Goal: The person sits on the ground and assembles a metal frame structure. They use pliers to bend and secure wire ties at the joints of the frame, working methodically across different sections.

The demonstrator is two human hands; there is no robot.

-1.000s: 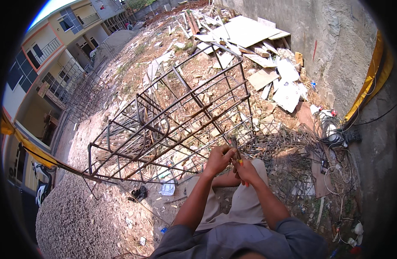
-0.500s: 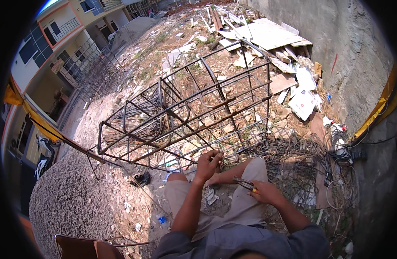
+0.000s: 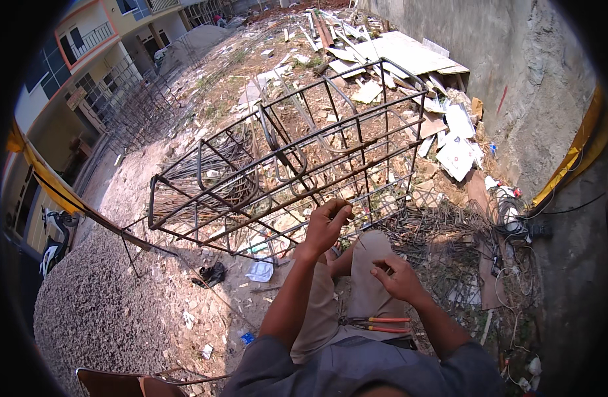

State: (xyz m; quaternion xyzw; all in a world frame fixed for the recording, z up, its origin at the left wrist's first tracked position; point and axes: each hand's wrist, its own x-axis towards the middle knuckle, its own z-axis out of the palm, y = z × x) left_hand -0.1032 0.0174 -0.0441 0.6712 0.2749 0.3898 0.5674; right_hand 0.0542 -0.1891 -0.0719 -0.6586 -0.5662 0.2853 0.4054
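Observation:
A rebar cage (image 3: 357,173) of dark longitudinal bars and bent stirrups stands tilted across the ground in front of me. My left hand (image 3: 326,226) is closed at its near lower side, thumb against curled fingers; what it pinches is too small to make out. To its right and nearer me, my right hand (image 3: 399,279) is held above my thigh with the fingertips drawn together. Anything thin between them cannot be made out. Pliers (image 3: 376,323) with orange-red handles lie across my lap, out of both hands.
Loose rods (image 3: 211,178) lie beyond and under the cage. A gravel heap (image 3: 105,311) rises at left. Tangled wire (image 3: 443,231) and cables lie at right, beside a concrete wall (image 3: 515,86). White board scraps (image 3: 416,53) are piled at the far right.
My right hand has let go of the pliers, which now rest on my lap, and has moved slightly forward. My left hand has moved up and forward toward the cage.

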